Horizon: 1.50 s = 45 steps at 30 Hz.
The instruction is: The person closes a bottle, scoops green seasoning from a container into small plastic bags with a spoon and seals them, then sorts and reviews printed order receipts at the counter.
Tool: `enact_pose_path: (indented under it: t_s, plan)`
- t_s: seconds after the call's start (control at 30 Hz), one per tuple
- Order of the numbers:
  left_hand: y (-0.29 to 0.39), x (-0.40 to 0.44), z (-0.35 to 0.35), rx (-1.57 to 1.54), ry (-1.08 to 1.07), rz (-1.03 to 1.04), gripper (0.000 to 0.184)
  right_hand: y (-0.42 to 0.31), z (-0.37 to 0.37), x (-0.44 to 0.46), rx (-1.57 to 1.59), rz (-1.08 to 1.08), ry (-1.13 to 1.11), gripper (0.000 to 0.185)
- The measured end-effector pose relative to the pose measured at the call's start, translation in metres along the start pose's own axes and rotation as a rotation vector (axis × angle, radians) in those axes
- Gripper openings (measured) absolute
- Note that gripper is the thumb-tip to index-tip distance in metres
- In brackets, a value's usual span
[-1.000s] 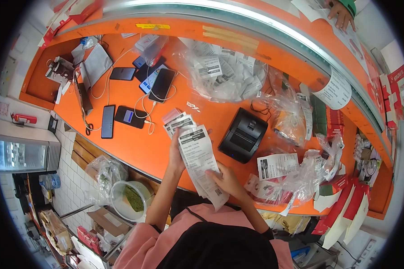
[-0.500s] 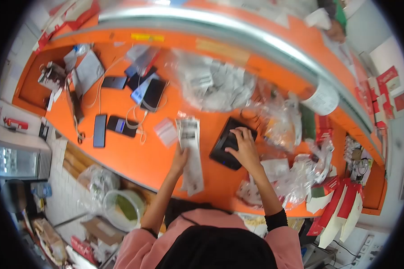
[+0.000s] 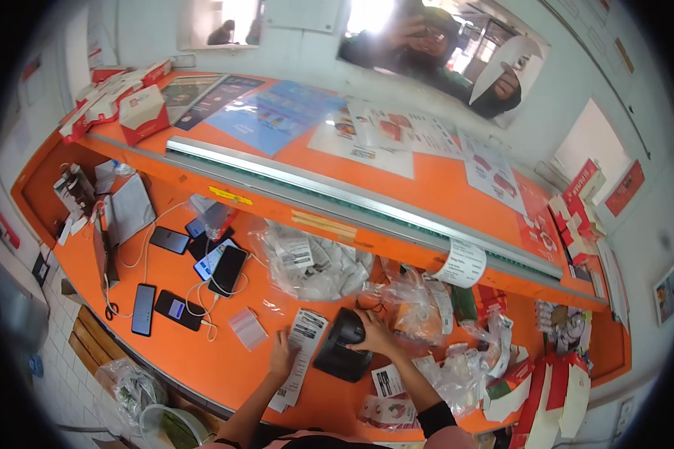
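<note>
My left hand (image 3: 283,355) rests on the left side of several long printed receipts (image 3: 301,352) lying on the orange counter (image 3: 202,359); whether its fingers grip them is hard to tell. Just right of the receipts is a black printer (image 3: 344,346), tilted a little. My right hand (image 3: 374,334) is on the printer's upper right side, fingers curved round its edge. A small clear plastic bag (image 3: 248,329) with a pink edge lies left of my left hand.
Phones (image 3: 144,309) with white cables and scissors (image 3: 111,310) lie at the left. A plastic bag of crumpled receipts (image 3: 314,262) sits behind the printer. Plastic packaging (image 3: 464,374) and red boxes (image 3: 554,389) are at the right. Beyond a window, a person (image 3: 427,45) holds something white.
The view has tipped up toward the shelf and window. The receipts went from both hands down onto the counter, beside the small bag. My right hand left them and moved to the printer.
</note>
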<state>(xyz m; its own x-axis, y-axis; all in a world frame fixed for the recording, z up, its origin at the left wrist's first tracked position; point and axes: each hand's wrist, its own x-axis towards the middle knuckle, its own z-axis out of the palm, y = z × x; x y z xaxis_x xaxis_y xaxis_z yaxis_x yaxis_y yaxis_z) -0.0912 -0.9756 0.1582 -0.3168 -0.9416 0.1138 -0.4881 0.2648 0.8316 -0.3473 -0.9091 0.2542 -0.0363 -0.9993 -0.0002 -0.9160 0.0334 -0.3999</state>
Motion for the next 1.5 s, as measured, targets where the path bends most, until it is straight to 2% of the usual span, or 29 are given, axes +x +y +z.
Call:
enact_pose_path:
  t_s: [0.07,0.1,0.13,0.23,0.37,0.4,0.47,0.53,0.57,0.63,0.7,0.73,0.8,0.87,0.9,0.97,1.0,1.1,1.2,1.27,1.33,1.37,1.43,1.5]
  plan:
    - [-0.014,0.003,0.007,0.087,-0.093,0.261,0.052,0.002,-0.006,-0.004,0.115,0.010,0.032,0.099]
    - [-0.007,0.002,0.008,0.052,-0.088,0.284,0.034,0.000,-0.009,-0.007,0.110,0.032,0.044,0.096]
    - [-0.004,0.004,0.011,0.052,-0.066,0.279,0.034,0.001,-0.009,-0.008,0.103,0.011,0.041,0.096]
    - [0.003,0.005,0.024,0.055,-0.127,0.288,0.015,0.002,-0.013,-0.011,0.174,0.008,0.067,0.095]
    - [-0.021,0.023,0.049,0.031,-0.242,0.149,0.015,0.002,-0.008,-0.008,0.143,0.019,0.049,0.095]
    - [-0.051,0.031,0.070,-0.250,-0.330,0.127,0.016,0.003,-0.005,-0.006,0.115,0.038,0.035,0.097]
    - [-0.049,0.026,0.060,-0.532,-0.402,0.088,0.018,0.003,0.002,-0.004,0.092,0.048,0.005,0.098]
    - [0.024,0.012,-0.017,-0.178,-0.175,0.315,0.018,0.002,0.005,0.002,0.006,0.070,-0.016,0.102]
    - [0.026,0.001,-0.030,-0.171,-0.160,0.301,0.018,0.003,0.005,0.003,0.023,0.086,-0.053,0.103]
    - [0.020,-0.014,-0.055,-0.345,-0.087,0.009,0.016,0.000,0.003,0.001,0.003,0.086,-0.067,0.104]
    - [0.004,-0.029,-0.076,-0.240,0.000,-0.123,0.017,0.000,0.004,-0.002,0.040,0.082,-0.060,0.109]
    - [-0.007,-0.037,-0.085,-0.244,0.026,-0.127,0.017,0.001,0.007,-0.004,0.031,0.058,-0.064,0.109]
    - [-0.030,-0.051,-0.100,0.016,0.098,-0.162,0.019,-0.004,0.008,-0.005,-0.098,0.135,-0.085,0.112]
    - [-0.055,-0.059,-0.105,0.097,0.161,-0.121,0.023,-0.018,0.000,-0.002,-0.110,0.163,-0.127,0.109]
    - [-0.054,-0.062,-0.111,0.174,0.197,-0.077,0.028,-0.020,-0.001,-0.002,-0.124,0.163,-0.134,0.106]
    - [-0.051,-0.060,-0.112,0.061,0.211,-0.088,0.044,-0.020,-0.003,-0.009,-0.134,0.199,-0.210,0.098]
    - [-0.057,-0.055,-0.107,0.110,0.220,-0.063,0.050,-0.027,-0.008,-0.012,-0.115,0.194,-0.207,0.096]
    - [-0.042,-0.033,-0.105,0.205,0.228,0.015,0.066,-0.045,-0.023,-0.024,-0.032,0.087,-0.146,0.081]
    - [-0.041,-0.014,-0.093,0.336,0.123,0.024,0.062,-0.074,-0.046,-0.043,0.089,0.057,-0.151,0.070]
    - [-0.055,-0.007,-0.074,0.487,0.081,0.142,0.056,-0.088,-0.055,-0.059,0.166,0.047,-0.141,0.064]
    - [-0.057,-0.006,-0.064,0.510,0.031,0.140,0.052,-0.097,-0.062,-0.074,0.323,0.096,-0.040,0.049]
    - [-0.054,-0.005,-0.061,0.546,0.003,0.090,0.052,-0.102,-0.068,-0.080,0.324,0.106,-0.034,0.049]
    - [-0.051,-0.003,-0.054,0.584,-0.031,0.058,0.053,-0.111,-0.081,-0.094,0.362,0.128,0.021,0.037]
    - [-0.050,0.009,-0.051,0.531,0.051,-0.043,0.053,-0.110,-0.085,-0.111,0.410,0.180,0.072,0.033]
